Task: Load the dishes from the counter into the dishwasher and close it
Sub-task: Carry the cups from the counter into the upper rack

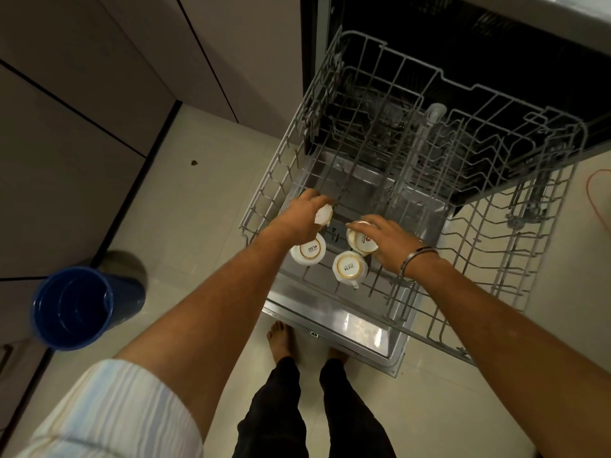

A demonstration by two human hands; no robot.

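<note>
My left hand [302,214] grips a cup [324,215]; my right hand [385,241] clasps another cup [362,242], both upside down in the rack [515,252], probably so they drain.

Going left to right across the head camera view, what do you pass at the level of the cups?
Blue bucket → upside-down cup marked SISTA → second SISTA cup → right hand on a cup → rack's plate tines.

The person wears a pale shirt with faint blue and cream stripes, its left sleeve [112,414] rolled up above the elbow, leaving the forearm bare. A thin metal bangle [417,259] circles the wrist just behind the right hand [386,241]. Below the sleeve, dark trousers [310,411] cover both legs, and the feet [281,338] are bare.
</note>
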